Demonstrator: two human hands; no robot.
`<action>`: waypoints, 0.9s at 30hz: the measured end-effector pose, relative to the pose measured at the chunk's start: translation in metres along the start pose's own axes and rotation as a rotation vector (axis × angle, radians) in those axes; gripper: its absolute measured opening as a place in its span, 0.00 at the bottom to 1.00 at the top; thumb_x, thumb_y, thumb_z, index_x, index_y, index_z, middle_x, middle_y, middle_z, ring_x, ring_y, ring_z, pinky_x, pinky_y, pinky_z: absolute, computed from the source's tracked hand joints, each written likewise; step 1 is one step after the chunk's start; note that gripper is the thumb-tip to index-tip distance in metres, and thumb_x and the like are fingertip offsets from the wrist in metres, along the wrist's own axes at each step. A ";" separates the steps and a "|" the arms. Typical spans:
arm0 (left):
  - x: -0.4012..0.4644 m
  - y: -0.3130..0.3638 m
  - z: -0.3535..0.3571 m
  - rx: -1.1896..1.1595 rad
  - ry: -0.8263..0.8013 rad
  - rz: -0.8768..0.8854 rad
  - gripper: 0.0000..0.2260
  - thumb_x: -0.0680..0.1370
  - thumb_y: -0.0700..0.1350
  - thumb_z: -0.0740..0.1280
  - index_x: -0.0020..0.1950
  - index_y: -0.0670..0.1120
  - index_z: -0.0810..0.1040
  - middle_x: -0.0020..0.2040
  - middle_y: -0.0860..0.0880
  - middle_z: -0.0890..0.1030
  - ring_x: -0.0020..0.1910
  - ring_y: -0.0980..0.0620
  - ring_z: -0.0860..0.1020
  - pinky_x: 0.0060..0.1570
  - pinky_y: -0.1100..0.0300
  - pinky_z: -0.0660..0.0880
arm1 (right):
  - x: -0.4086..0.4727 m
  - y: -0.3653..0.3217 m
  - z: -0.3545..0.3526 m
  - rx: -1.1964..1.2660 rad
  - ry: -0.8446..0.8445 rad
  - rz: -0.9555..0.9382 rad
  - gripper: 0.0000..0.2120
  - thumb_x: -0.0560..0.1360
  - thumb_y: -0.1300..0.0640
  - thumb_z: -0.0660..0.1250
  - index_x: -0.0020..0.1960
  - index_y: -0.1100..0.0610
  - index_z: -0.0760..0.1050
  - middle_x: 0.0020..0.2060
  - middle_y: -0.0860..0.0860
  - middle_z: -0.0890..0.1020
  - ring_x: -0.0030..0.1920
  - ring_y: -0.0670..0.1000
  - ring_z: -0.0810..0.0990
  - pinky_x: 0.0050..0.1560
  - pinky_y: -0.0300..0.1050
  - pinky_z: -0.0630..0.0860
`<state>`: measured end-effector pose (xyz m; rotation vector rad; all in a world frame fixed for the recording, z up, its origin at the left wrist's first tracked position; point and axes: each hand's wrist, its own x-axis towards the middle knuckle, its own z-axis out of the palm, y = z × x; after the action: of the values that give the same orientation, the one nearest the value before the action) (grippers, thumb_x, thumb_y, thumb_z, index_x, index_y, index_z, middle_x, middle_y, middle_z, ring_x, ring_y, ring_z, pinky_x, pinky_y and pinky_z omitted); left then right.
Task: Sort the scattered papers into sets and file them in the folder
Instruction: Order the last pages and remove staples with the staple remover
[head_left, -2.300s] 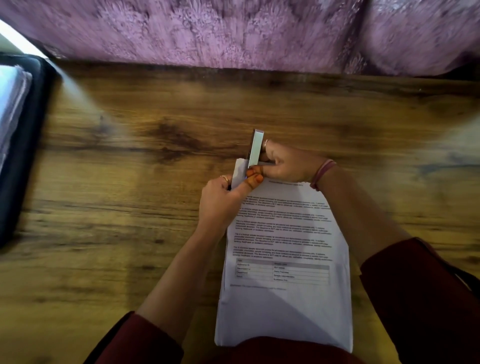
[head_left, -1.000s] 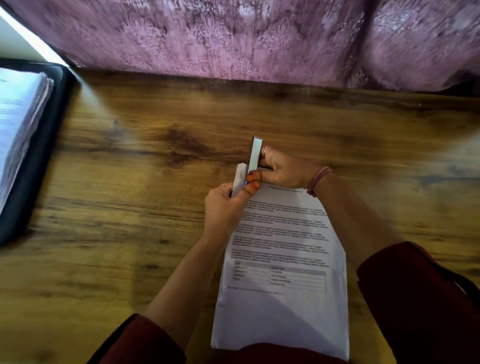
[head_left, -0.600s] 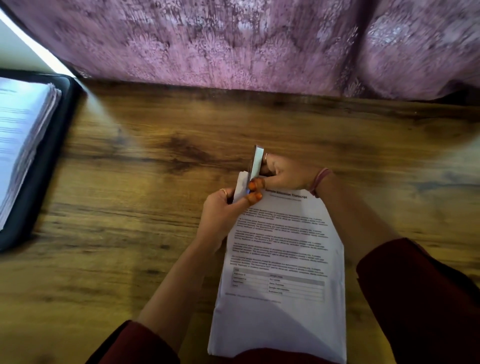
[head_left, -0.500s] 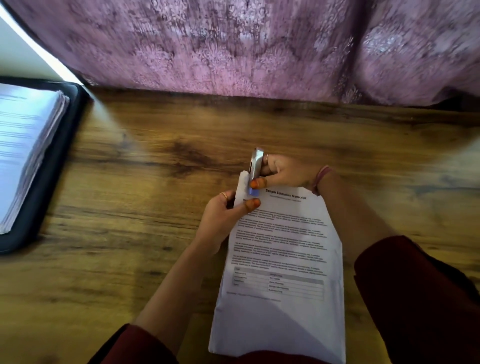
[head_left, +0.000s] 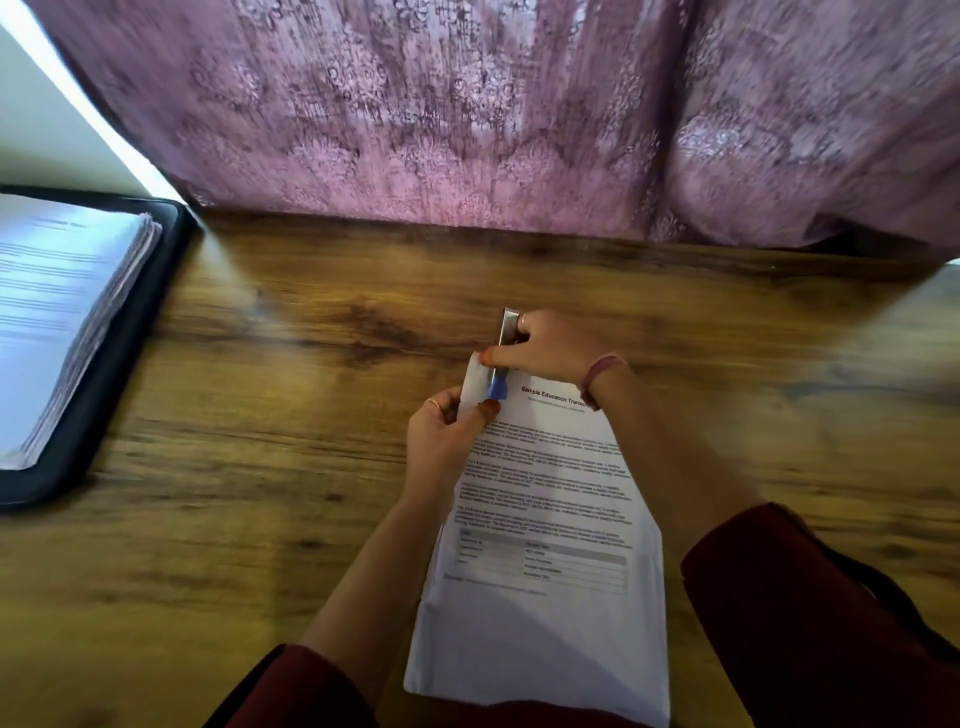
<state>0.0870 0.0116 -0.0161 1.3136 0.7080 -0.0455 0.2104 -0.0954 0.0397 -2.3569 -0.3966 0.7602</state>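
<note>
Between left hand (head_left: 444, 441) fingers: paper set (head_left: 550, 519) corner.

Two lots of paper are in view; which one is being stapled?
The paper set near the table's front edge: the right hand works a stapler at its corner, pinched by the left hand. The other stack lies untouched in the folder.

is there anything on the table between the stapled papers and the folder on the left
Nothing visible. The paper set sits at the near edge, gripped by the left hand, with the right hand working the stapler. Only bare wooden table lies between it and the open folder.
</note>
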 end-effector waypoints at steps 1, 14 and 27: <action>-0.001 0.000 0.001 -0.001 0.005 0.010 0.06 0.73 0.42 0.74 0.48 0.49 0.81 0.40 0.52 0.86 0.37 0.53 0.85 0.33 0.63 0.79 | -0.001 -0.002 0.001 0.028 0.004 0.019 0.12 0.73 0.48 0.71 0.41 0.57 0.77 0.36 0.52 0.82 0.35 0.48 0.79 0.35 0.40 0.75; -0.003 -0.002 0.009 0.111 0.053 0.112 0.03 0.75 0.43 0.72 0.46 0.50 0.80 0.42 0.48 0.85 0.44 0.45 0.84 0.41 0.51 0.82 | -0.003 -0.002 0.028 -0.003 0.308 0.105 0.16 0.74 0.47 0.66 0.31 0.52 0.71 0.28 0.49 0.76 0.32 0.49 0.75 0.35 0.41 0.73; 0.002 0.000 0.004 -0.005 -0.004 0.005 0.08 0.72 0.44 0.74 0.49 0.48 0.80 0.42 0.49 0.86 0.41 0.47 0.85 0.40 0.53 0.82 | 0.002 0.006 0.033 0.047 0.310 0.097 0.17 0.76 0.46 0.65 0.32 0.53 0.70 0.28 0.48 0.73 0.30 0.47 0.72 0.31 0.39 0.68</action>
<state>0.0903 0.0091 -0.0164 1.3104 0.7006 -0.0421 0.1922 -0.0837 0.0141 -2.4115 -0.1308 0.4294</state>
